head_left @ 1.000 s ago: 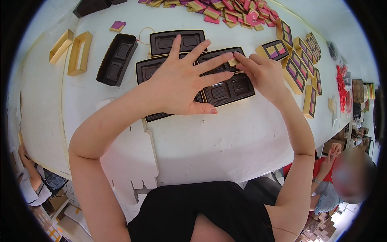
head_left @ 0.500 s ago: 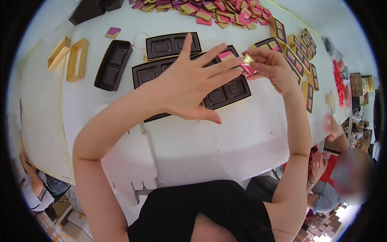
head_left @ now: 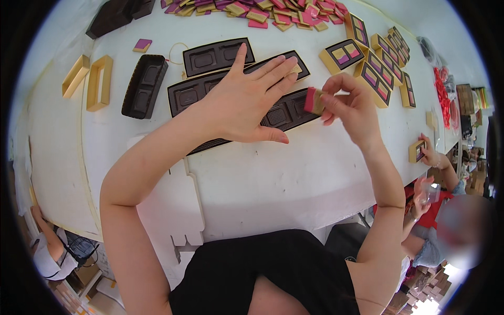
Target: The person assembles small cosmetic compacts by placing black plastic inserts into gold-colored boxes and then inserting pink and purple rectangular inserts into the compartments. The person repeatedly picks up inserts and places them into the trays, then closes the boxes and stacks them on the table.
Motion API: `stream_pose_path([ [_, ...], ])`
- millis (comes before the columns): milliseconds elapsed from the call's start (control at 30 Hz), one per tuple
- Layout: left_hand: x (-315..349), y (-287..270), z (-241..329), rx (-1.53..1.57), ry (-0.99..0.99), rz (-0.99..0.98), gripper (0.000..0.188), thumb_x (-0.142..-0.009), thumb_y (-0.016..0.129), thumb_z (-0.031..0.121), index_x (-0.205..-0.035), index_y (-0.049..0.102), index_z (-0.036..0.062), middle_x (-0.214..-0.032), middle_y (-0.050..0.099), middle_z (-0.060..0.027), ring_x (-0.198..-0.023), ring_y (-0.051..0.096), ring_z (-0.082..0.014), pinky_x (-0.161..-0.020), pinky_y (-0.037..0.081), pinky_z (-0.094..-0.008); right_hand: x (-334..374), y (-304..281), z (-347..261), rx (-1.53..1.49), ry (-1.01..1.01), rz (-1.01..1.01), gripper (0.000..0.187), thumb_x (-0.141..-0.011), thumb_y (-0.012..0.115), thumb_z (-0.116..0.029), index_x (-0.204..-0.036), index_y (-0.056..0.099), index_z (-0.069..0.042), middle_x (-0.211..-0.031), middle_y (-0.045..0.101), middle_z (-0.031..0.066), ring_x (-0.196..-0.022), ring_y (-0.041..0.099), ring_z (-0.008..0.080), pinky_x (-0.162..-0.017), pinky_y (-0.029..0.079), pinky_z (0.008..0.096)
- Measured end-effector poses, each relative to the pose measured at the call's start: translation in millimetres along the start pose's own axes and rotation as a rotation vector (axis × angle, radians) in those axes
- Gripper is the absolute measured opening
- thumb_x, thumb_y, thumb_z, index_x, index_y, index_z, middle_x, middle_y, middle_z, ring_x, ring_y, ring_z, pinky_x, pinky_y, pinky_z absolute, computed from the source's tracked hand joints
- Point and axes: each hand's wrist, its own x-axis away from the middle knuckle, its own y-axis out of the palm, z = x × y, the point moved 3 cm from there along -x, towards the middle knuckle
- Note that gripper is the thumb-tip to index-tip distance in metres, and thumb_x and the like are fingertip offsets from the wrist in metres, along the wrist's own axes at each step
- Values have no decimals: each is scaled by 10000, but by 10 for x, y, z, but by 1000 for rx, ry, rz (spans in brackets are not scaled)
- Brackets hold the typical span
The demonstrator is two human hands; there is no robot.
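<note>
My right hand (head_left: 349, 107) pinches a small pink-and-gold wrapped block (head_left: 314, 101) between thumb and fingers, just above the right end of a dark tray. My left hand (head_left: 249, 94) is spread flat, thumb apart, over the group of gold-edged boxes with dark moulded trays (head_left: 190, 95). Its fingertips cover part of a gold piece (head_left: 297, 69) in one tray; whether they press on it I cannot tell. The farthest dark tray (head_left: 210, 56) shows bare compartments. Much of the middle trays is hidden under my left hand and wrist.
Pink, purple and gold blocks (head_left: 257, 16) are heaped at the back. Filled boxes (head_left: 342, 55) stand at the right. A loose dark tray (head_left: 144, 86), gold sleeves (head_left: 98, 83) and one purple-gold block (head_left: 142, 45) lie left. A co-worker's hand (head_left: 431, 152) holds a box at the right edge.
My right hand has drawn slightly down with the block, away from my left fingers. My left fingers have moved closer together, over the piece in the tray. The co-worker's hand now holds a box.
</note>
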Motion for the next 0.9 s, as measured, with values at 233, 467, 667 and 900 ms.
stream_pose_path([
  [233, 6, -7, -4, -32, 1, -30, 1004, -833, 538, 717, -1492, 310, -5, -1577, 290, -135, -1470, 255, -290, -1127, 120, -686, 231, 42, 15, 849, -410, 87, 257, -884, 703, -155, -1045, 587, 9, -1017, 638, 129, -854, 687, 213, -675, 564, 359],
  [467, 2, 21, -1, 17, 10, 0, 899, -864, 534, 676, -1499, 337, 71, -1585, 276, -135, -1475, 246, -278, -1116, 121, -703, 497, 329, 247, 1238, -693, -137, 805, -921, 449, -604, -1402, 442, 42, -1481, 426, 197, -1417, 358, 343, -1152, 180, 611],
  [667, 56, 61, -17, 12, 2, 23, 850, -884, 491, 683, -1502, 351, 116, -1585, 261, -158, -1475, 239, -297, -1112, 124, -708, 255, 296, -234, 1263, -640, -343, 475, -777, 762, -225, -1207, 645, -62, -1309, 606, 104, -1262, 540, 240, -1153, 262, 565],
  [900, 16, 58, 2, 21, 40, 43, 826, -920, 375, 701, -1487, 372, 101, -1569, 286, -176, -1467, 252, -308, -1107, 146, -708, -1825, 953, -784, 873, -1057, -96, 194, -923, 621, -109, -1089, 683, -29, -923, 717, 130, -852, 711, 244, -721, 571, 335],
])
